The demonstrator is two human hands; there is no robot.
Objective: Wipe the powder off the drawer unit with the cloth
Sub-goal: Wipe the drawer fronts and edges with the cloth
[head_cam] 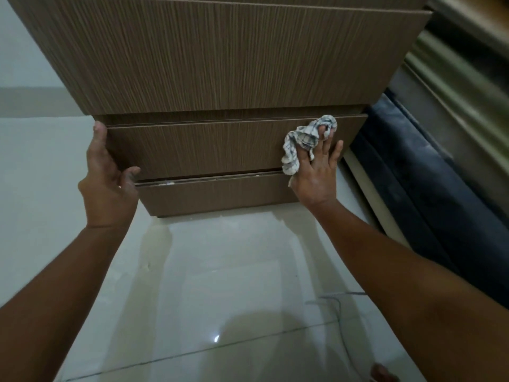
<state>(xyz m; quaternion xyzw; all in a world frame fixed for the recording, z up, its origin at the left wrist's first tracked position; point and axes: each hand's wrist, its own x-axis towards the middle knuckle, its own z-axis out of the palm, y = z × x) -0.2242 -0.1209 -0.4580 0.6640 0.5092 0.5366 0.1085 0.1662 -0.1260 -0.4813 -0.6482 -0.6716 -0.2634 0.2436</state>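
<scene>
Pale glossy floor tiles (220,285) below, and I see the wood-grain drawer unit (220,64) filling 12 o'clock, the left hand (107,172) at 9 gripping the left edge of its middle drawer front (198,147), the right hand (316,175) at 3, fingers straight and spread, pressing the checked cloth (303,142) on that front's right end, white powder (165,184) specks in the gap beneath.

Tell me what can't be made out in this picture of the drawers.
All in the head view:
Top of the drawer unit: cut off by the upper edge.
Fingertips of the left hand: behind the side of the middle drawer.
Cloth under the right hand: hidden by the hand's back.
Powder: pale specks in the drawer gap, too small.
Dark furniture at right: blurred.
</scene>
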